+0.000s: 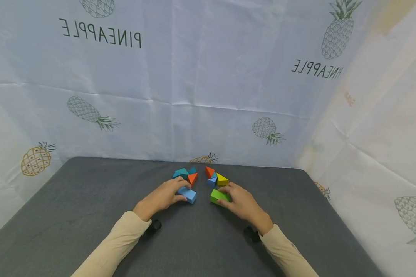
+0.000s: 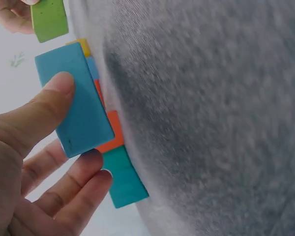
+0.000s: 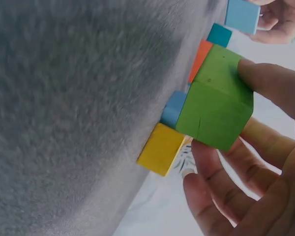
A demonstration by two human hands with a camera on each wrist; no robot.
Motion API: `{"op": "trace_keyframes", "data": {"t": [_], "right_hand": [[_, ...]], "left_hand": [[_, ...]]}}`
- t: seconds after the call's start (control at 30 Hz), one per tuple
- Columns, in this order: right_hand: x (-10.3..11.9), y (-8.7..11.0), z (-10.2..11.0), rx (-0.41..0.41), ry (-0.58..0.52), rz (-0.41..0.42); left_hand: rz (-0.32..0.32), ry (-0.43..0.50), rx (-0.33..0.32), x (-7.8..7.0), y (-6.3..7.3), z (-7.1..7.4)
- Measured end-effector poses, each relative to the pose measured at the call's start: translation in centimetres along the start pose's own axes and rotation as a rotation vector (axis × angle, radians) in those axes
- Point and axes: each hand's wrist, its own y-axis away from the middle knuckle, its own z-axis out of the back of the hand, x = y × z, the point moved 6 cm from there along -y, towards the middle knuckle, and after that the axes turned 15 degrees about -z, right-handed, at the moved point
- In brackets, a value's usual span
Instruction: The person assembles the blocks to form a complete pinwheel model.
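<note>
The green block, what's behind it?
Behind the green block are a yellow block, a small blue block, a teal piece and an orange block. From the right wrist, part of the small blue block can't be seen: the green block covers it.

The person's left forearm (image 1: 112, 244) and right forearm (image 1: 287, 252), both in beige fabric sleeves (image 1: 129, 227), reach forward and slant inward, the bare left hand (image 1: 165, 195) and bare right hand (image 1: 242, 202) near each other, each pinching between thumb (image 2: 44, 108) and bent fingers (image 2: 81, 172).
</note>
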Motion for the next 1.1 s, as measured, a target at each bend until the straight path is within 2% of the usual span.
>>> {"op": "trace_keyframes", "data": {"t": [0.57, 1.1], "right_hand": [[0.7, 2.9, -0.1, 0.012, -0.02, -0.019], [0.9, 3.8, -1.2, 0.083, -0.084, -0.016]], "left_hand": [[-0.047, 0.069, -0.011, -2.0, 0.3, -0.6], [-0.035, 0.096, 0.022, -2.3, 0.1, -2.0]]}}
